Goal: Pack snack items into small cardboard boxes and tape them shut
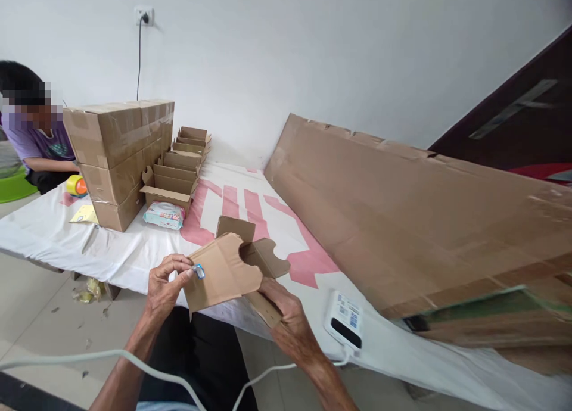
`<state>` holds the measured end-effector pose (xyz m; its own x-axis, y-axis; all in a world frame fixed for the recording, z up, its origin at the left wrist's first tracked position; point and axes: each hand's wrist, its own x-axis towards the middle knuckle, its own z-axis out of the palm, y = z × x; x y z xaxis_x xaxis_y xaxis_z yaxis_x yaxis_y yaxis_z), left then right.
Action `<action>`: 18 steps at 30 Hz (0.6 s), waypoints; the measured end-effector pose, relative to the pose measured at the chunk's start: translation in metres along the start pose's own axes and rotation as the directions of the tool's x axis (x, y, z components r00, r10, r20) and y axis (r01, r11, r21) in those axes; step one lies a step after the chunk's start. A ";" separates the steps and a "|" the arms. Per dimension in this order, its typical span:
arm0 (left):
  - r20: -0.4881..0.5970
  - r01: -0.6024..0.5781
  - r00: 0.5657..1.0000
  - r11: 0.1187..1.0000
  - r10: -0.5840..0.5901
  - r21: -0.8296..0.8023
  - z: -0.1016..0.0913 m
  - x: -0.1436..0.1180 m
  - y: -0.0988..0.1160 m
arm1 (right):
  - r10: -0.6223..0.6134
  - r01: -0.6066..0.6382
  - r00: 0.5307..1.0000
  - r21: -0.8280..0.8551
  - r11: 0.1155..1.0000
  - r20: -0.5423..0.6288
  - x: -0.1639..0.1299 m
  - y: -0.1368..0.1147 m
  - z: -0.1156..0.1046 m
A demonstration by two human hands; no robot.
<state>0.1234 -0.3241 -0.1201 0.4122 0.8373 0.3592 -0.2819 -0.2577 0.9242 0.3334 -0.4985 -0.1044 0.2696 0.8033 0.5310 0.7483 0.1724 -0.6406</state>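
A brown cardboard box (223, 268) with raised flaps tilts over the near edge of the cloth-covered surface. My right hand (286, 313) is closed around its right side, the fingers partly hidden behind the cardboard. At the box's left panel, my left hand (172, 280) pinches thumb against fingers on a small blue-edged, silvery piece (199, 271) that looks like a sticker. This piece lies against the panel; its exact kind is too small to make out.
Taped cartons (123, 161) are stacked at left, beside open boxes (172, 181) and a wet-wipes pack (164, 215). A white device (344, 320) with a cable lies at right. A large cardboard sheet (379, 220) leans behind it. Another person (40, 131) sits far left, near a yellow tape roll (75, 185).
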 end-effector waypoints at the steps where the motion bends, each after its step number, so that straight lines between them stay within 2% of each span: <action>1: -0.005 0.023 1.000 0.999 -0.024 -0.037 0.000 0.001 0.000 | 0.005 -0.005 1.000 0.004 1.000 0.004 0.000 0.001 0.000; 8: -0.054 0.177 0.979 0.944 -0.199 -0.279 -0.006 0.006 -0.001 | 0.047 -0.048 0.999 0.041 0.998 0.019 0.000 0.004 0.000; 18: 0.001 0.276 0.950 0.835 -0.314 -0.475 -0.017 0.007 -0.001 | 0.042 -0.041 0.999 0.046 0.998 -0.008 0.000 0.009 0.003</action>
<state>0.1119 -0.3099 -0.1204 0.4806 0.8754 0.0512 -0.5335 0.2455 0.8094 0.3383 -0.4954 -0.1121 0.3054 0.8052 0.5083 0.7079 0.1651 -0.6868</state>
